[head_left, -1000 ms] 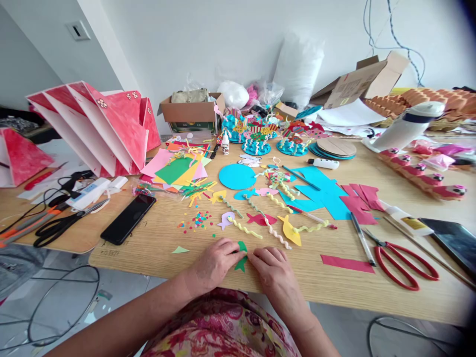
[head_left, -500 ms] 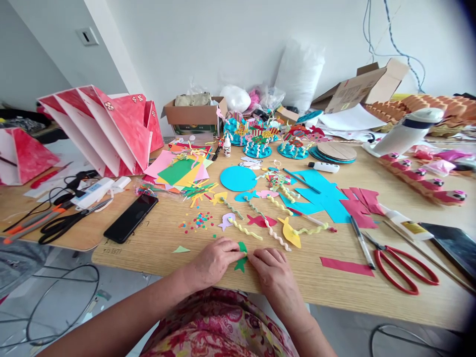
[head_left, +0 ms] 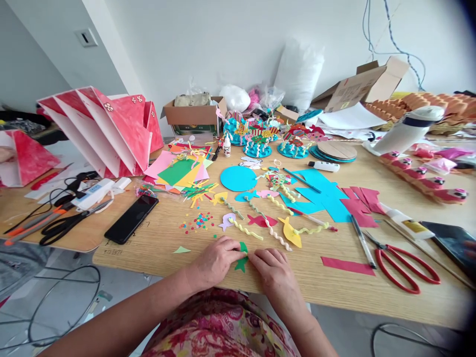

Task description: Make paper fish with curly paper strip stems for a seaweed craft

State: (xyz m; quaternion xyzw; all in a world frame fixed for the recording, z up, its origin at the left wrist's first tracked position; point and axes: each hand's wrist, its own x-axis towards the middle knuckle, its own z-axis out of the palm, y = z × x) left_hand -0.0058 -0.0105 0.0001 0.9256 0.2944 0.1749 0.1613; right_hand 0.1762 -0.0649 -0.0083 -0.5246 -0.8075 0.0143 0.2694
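Note:
A small green paper fish [head_left: 241,264] lies flat near the table's front edge, tail toward me. My left hand [head_left: 217,260] rests on its left side, fingers curled and the index fingertip pressed onto the paper. From the right, my right hand [head_left: 275,270] has its fingers bunched, with the tips at the fish's right edge. Anything tiny between the fingertips is too small to make out. Just beyond lie a purple paper fish [head_left: 226,221], a red paper fish [head_left: 260,220] and a yellow paper fish [head_left: 291,233] with wavy paper strips.
Red-handled scissors [head_left: 405,267], a pen [head_left: 362,243] and a red paper strip [head_left: 347,266] lie at right. A phone [head_left: 131,219] and confetti dots [head_left: 201,222] are at left. Beyond sit a blue disc [head_left: 238,178], coloured paper [head_left: 178,171] and a glue bottle [head_left: 409,224].
My hands stay at the green paper fish with hardly any movement. A skin-coloured shape, perhaps another person's hand, now shows by the red-and-white piece at far left.

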